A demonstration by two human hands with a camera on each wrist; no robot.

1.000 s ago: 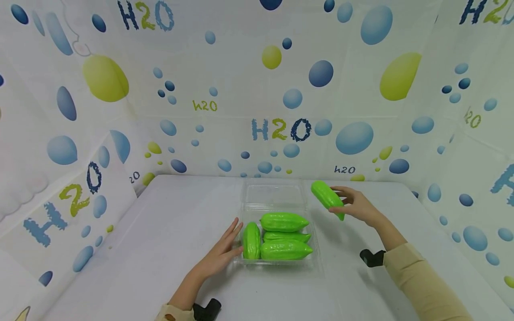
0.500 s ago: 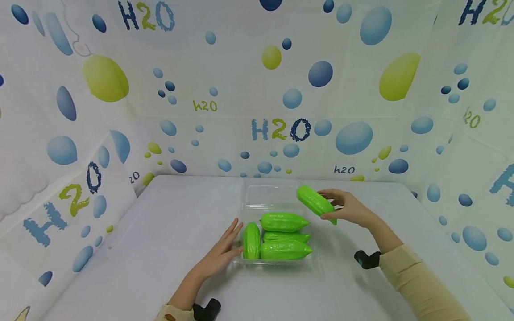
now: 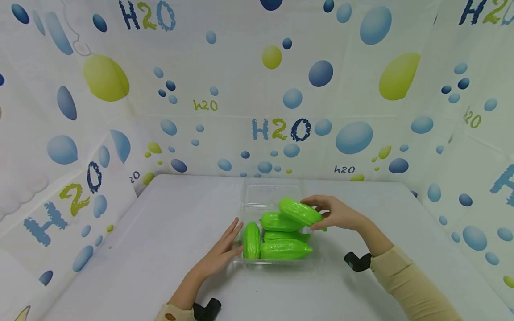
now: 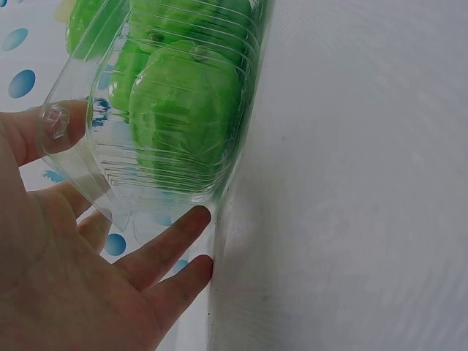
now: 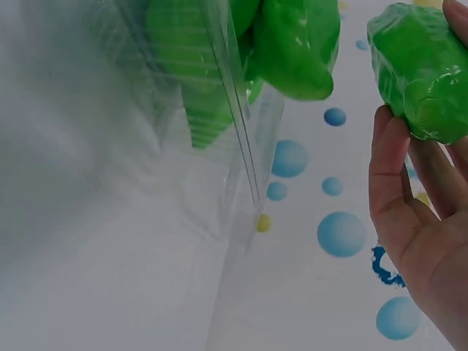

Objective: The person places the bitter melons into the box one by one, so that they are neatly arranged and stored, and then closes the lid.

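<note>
My right hand (image 3: 339,214) pinches a glossy bright green, pod-shaped fruit (image 3: 297,211) with a pointed tip between thumb and fingers. It is tilted above the clear plastic clamshell box (image 3: 277,262) and overlaps the rear fruit (image 3: 275,221) inside. In the right wrist view the held fruit (image 5: 420,80) is apart from the box wall (image 5: 238,110). Several like fruits lie in the box: one (image 3: 251,240) lengthwise at the left, others (image 3: 286,249) crosswise. My left hand (image 3: 220,254), fingers spread, rests at the box's left side; in the left wrist view, fingers show behind the clear rim (image 4: 62,139).
The box's clear lid (image 3: 273,192) lies folded back toward the far edge of the white table (image 3: 168,214). A white sheet (image 3: 233,58) printed with blue and yellow-green dots hangs behind and at the sides. Each wrist carries a black camera mount (image 3: 357,261).
My right hand has carried the held fruit left and down, from beside the lid to above the rear fruit in the box. My left hand has stayed at the box's side.
</note>
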